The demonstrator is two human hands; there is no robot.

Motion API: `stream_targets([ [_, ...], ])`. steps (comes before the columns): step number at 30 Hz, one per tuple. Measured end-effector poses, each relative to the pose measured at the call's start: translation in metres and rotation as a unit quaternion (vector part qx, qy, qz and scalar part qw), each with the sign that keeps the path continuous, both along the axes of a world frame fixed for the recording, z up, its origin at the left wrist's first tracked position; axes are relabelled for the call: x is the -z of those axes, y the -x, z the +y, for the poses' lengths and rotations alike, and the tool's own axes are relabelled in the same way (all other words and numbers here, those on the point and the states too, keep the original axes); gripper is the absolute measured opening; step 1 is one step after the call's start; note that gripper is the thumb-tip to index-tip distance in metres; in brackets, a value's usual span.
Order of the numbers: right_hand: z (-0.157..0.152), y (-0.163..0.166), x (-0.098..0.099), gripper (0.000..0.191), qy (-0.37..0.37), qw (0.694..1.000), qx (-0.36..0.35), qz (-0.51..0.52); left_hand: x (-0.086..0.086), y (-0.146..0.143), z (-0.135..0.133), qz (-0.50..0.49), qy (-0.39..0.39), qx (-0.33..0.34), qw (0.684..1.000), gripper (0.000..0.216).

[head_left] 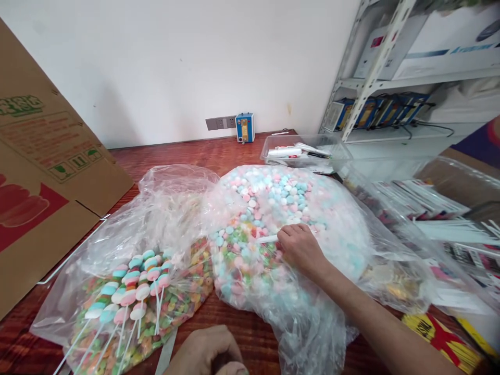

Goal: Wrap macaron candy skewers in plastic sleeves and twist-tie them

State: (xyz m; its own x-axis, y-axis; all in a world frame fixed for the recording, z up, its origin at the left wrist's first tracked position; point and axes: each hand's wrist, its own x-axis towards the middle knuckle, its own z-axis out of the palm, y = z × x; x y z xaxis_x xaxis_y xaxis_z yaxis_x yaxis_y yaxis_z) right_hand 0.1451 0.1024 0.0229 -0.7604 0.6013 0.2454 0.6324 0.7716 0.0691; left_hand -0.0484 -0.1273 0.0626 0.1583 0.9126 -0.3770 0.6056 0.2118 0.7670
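My right hand (300,247) reaches over a large clear plastic bag (312,317) of pastel pink, blue and white marshmallows (291,195). Its closed fingers grip a white stick (267,239) that points left across the bag. Colourful ring-shaped gummies (244,245) show in the bag close to the stick. At the bottom edge my left hand (209,351) is curled, partly cut off, and anything inside it is hidden. Left of it, several candy skewers (128,286) of marshmallows and gummies on white sticks lie on another clear bag filled with gummy rings (199,276).
A tall cardboard box (50,172) stands at left. Behind the bags are a clear plastic bin (269,143) of white items and a small blue device (245,128) by the wall socket. Clear bins with packets (422,198) and metal shelving (375,83) occupy the right.
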Motion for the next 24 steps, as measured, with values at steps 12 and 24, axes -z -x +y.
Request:
stream_targets([
  [12, -0.025, -0.019, -0.012, 0.019, -0.051, 0.976, -0.063, 0.202, -0.011, -0.018, -0.014, -0.043, -0.074, -0.153, 0.985, 0.017],
  [24, -0.026, -0.020, -0.010, 0.026, -0.038, 0.974, 0.006, 0.223, -0.001, 0.016, -0.007, 0.216, -0.282, -0.425, 0.833, 0.021],
])
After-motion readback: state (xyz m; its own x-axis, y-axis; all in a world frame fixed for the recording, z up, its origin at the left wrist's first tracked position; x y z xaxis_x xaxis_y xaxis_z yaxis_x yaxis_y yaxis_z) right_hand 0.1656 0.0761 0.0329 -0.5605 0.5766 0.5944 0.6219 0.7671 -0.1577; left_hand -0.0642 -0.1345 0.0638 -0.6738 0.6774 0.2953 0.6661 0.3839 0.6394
